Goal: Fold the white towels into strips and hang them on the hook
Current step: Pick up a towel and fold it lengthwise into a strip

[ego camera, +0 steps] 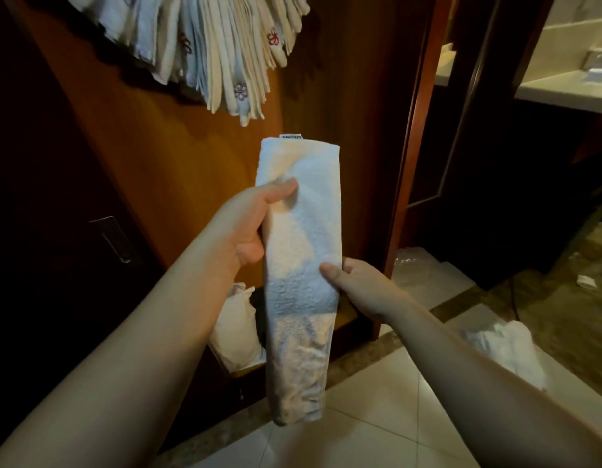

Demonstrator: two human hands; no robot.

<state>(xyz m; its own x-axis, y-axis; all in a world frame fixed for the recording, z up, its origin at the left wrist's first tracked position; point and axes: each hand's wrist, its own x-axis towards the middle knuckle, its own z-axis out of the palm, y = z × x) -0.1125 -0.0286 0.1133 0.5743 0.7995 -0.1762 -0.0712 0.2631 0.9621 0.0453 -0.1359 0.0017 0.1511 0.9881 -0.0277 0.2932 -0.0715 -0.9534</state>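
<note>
A white towel point(303, 265), already folded into a long strip, is held upright beneath a bunch of hung towels point(221, 52), the left hand point(255, 224) pinching it by thumb near the top, the right hand point(357, 285) pinching lower down, apparently keeping the folds closed for hanging.

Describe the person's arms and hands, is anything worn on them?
Both forearms are bare as far as the picture shows: no sleeves, watch, bracelets or gloves. The left hand and right hand show no rings on the parts in view. Fingernails look short and unpainted.
</note>
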